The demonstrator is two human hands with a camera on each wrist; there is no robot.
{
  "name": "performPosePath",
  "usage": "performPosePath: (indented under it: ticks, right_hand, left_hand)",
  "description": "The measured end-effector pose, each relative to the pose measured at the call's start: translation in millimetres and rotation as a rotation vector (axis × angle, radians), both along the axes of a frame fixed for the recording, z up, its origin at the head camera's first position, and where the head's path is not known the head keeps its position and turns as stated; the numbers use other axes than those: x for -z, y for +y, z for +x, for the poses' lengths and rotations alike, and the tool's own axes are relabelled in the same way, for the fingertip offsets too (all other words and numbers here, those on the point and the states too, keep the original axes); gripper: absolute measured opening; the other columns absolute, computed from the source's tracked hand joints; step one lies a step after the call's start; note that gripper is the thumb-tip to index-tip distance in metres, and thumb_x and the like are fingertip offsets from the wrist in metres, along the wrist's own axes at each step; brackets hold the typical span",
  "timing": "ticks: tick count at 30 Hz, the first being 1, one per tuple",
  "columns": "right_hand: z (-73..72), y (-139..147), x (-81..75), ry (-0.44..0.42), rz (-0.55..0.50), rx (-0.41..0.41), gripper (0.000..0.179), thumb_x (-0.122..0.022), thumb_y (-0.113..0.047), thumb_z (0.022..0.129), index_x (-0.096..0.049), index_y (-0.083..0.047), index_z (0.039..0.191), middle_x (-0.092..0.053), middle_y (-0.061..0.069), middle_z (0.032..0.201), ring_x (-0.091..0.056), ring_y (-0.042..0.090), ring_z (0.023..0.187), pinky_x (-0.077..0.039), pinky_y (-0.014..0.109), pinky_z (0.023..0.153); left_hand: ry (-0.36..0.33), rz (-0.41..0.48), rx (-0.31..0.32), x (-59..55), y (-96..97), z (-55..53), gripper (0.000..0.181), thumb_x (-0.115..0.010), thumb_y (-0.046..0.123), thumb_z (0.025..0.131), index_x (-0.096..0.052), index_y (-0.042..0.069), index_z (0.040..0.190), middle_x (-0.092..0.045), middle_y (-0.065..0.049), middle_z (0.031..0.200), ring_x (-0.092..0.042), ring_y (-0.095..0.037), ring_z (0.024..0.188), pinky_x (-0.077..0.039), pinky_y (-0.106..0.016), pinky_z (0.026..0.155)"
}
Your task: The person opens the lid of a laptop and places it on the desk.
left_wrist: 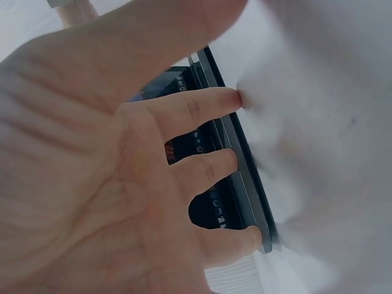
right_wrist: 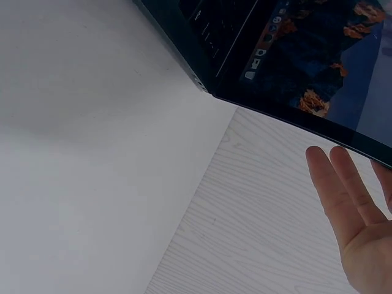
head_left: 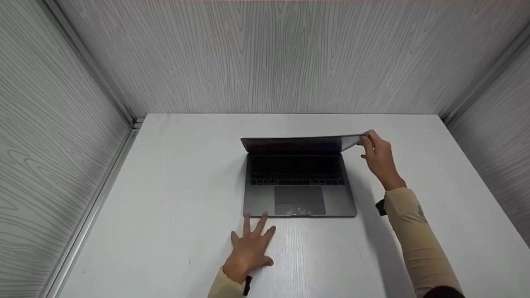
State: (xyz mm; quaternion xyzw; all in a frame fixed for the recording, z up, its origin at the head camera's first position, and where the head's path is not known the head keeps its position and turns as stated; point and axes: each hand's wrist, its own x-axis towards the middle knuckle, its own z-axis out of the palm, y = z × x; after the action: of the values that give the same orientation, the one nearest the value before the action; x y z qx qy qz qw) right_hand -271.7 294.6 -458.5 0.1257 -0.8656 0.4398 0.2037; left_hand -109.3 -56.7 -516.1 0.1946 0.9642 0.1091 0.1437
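Observation:
A grey laptop (head_left: 258,203) sits on the white table with its lid (head_left: 294,145) raised and leaning over the keyboard. At the lid's upper right corner my right hand (head_left: 376,157) pinches the edge between thumb and fingers. The right wrist view shows the lit screen (right_wrist: 324,79) with a dark blue and orange picture, beside the hand (right_wrist: 367,229). My left hand (head_left: 249,250) lies in front of the laptop, fingers straight and spread, with fingertips at its front edge. In the left wrist view the palm (left_wrist: 110,165) covers much of the laptop.
The white table (head_left: 182,178) spreads around the laptop. Grey wood-grain panels (head_left: 265,58) stand behind it and on both sides. A metal rail (head_left: 95,198) runs along the left edge. Black straps (head_left: 381,207) show at the wrists, under beige sleeves (head_left: 418,236).

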Motion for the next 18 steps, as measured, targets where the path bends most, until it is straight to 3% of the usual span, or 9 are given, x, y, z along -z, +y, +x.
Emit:
performPosePath:
  ticks: [6,9,12,18]
  right_hand:
    - [-3.1,-0.6,-2.7,-0.022,0.001,0.008,0.032,-0.041,-0.018,0.111,-0.060,0.006,0.104,-0.070,0.025,0.112,-0.068,0.040,0.107,-0.061,0.035,0.068]
    - [-4.4,-1.2,-4.2,-0.029,-0.001,0.008,0.033,-0.040,-0.020,0.111,-0.059,0.007,0.103,-0.070,0.026,0.112,-0.069,0.041,0.106,-0.060,0.038,0.067]
    - [-5.7,-1.6,-5.6,-0.026,-0.007,0.002,0.033,-0.041,-0.019,0.111,-0.058,0.008,0.103,-0.069,0.028,0.112,-0.069,0.043,0.105,-0.060,0.037,0.066]
    - [-8.2,-1.0,-8.5,-0.039,-0.033,-0.020,0.032,-0.042,-0.019,0.111,-0.058,0.009,0.104,-0.068,0.028,0.111,-0.069,0.044,0.104,-0.056,0.017,0.061]
  left_hand:
    - [-0.004,0.012,0.001,0.2,-0.8,0.0,0.085,-0.093,0.039,0.069,-0.059,0.014,0.143,-0.032,-0.012,0.162,-0.022,-0.054,0.145,-0.038,-0.080,0.091]
    - [0.005,0.018,0.003,-0.8,-1.4,0.5,0.086,-0.093,0.039,0.068,-0.059,0.013,0.142,-0.032,-0.012,0.162,-0.023,-0.055,0.144,-0.038,-0.080,0.090]
    - [0.009,0.016,0.004,-1.3,-1.5,0.5,0.086,-0.093,0.039,0.068,-0.059,0.014,0.142,-0.032,-0.012,0.162,-0.023,-0.054,0.144,-0.038,-0.080,0.090]
    - [-0.003,0.012,-0.006,0.6,-0.3,0.4,0.086,-0.093,0.039,0.067,-0.059,0.014,0.142,-0.032,-0.012,0.162,-0.022,-0.054,0.145,-0.037,-0.080,0.092]
